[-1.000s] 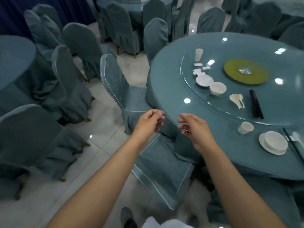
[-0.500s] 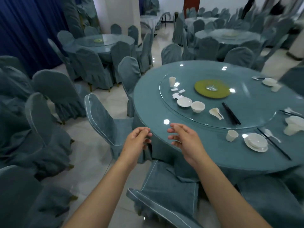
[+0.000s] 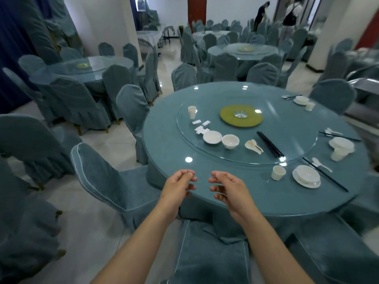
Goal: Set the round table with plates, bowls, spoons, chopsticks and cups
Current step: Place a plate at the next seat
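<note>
both hands' fingers (image 3: 189, 174) loosely curled and empty over the round table (image 3: 168, 140) edge, spare plate (image 3: 212, 137) well beyond

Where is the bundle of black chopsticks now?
The bundle of black chopsticks lies on the glass turntable, right of the white spoons, below the green disc.
</note>
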Tool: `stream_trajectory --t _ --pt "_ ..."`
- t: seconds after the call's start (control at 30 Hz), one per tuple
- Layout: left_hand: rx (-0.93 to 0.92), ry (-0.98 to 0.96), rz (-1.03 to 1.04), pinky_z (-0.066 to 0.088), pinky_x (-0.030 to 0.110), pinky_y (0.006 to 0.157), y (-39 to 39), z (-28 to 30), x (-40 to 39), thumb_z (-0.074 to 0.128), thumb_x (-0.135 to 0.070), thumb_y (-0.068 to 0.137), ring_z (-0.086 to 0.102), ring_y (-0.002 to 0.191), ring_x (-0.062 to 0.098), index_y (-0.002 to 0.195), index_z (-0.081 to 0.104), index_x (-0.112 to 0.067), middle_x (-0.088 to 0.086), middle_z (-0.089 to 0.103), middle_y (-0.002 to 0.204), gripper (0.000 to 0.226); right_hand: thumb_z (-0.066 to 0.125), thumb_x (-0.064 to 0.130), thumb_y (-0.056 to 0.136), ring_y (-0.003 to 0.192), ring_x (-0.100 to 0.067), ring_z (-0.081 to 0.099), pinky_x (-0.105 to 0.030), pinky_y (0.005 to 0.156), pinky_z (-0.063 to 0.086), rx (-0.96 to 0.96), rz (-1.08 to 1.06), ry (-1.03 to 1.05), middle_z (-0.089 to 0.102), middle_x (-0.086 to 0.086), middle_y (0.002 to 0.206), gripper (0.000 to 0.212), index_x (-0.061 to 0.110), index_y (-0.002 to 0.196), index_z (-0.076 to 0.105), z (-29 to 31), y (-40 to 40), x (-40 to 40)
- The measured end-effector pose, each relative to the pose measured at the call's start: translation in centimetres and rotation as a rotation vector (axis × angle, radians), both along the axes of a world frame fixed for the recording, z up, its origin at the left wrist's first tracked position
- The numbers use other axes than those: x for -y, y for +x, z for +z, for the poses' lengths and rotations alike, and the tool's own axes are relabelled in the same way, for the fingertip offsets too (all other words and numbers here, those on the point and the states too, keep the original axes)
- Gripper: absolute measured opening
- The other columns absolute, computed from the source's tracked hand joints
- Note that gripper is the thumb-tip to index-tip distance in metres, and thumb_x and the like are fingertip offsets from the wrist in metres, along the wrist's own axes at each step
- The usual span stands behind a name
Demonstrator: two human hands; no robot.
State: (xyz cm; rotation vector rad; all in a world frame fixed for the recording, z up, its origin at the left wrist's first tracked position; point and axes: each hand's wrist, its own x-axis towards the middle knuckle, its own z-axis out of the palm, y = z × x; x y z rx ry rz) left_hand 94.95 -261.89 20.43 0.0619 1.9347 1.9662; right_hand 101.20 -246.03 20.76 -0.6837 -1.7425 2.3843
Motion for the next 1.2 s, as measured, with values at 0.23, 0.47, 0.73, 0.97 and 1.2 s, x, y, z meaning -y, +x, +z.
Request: stream_trajectory --t 0.23,0.47,0.73,0.97,1.2 --pt "0.0 -0.056 -0.184 0.045 0.023 0.06 -10.6 -2.1 6.7 0.055 -0.024 0.093 0.061 0.066 0.01 0.087 0.07 -0.027 -0.008 0.071 0.082 0.017 0.059 0.024 0.094 0.07 -0.016 0.063 -0.027 0.061 0.048 0.031 -0.26 -0.054 0.073 -0.005 0.093 0.018 0.012 0.102 0.071 -2.9 -8.5 6.7" --pt "-0.053 -0.143 -0.307 0.042 0.024 0.059 -19.5 0.0 12.5 0.053 -0.018 0.095 0.058 0.063 0.009 0.095 0.066 -0.019 -0.007 0.068 0.083 0.013 0.063 0.025 0.09 0.067 -0.014 0.063 -0.025 0.057 0.048 0.08 -0.416 -0.073 0.072 -0.003 0.089 0.018 0.012 0.101 0.07 -2.4 -15.3 12.6" --pt "0.011 -0.169 -0.375 0.044 0.024 0.062 -26.7 -1.7 9.2 0.052 -0.02 0.096 0.061 0.069 0.01 0.096 0.066 -0.021 -0.008 0.068 0.083 0.015 0.061 0.022 0.091 0.067 -0.014 0.062 -0.024 0.057 0.047 0.071 -0.525 -0.077 0.071 -0.003 0.088 0.019 0.01 0.103 0.07 -2.9 -21.1 9.8" --pt "0.028 -0.212 -0.392 0.045 0.026 0.062 -32.5 -3.9 2.8 0.052 -0.018 0.094 0.06 0.069 0.012 0.099 0.066 -0.019 -0.006 0.069 0.084 0.014 0.058 0.019 0.093 0.065 -0.013 0.059 -0.022 0.056 0.045 0.11 -0.579 -0.147 0.069 -0.005 0.089 0.016 0.011 0.101 0.069 -6.0 -24.7 4.8" --pt "0.049 -0.211 -0.472 0.045 0.025 0.062 -38.0 -5.9 -4.8 0.053 -0.02 0.094 0.06 0.068 0.012 0.1 0.066 -0.019 -0.006 0.068 0.083 0.014 0.058 0.02 0.094 0.065 -0.014 0.059 -0.022 0.056 0.044 0.139 -0.625 -0.177 0.069 -0.003 0.088 0.016 0.011 0.101 0.069 -7.9 -29.0 1.7"
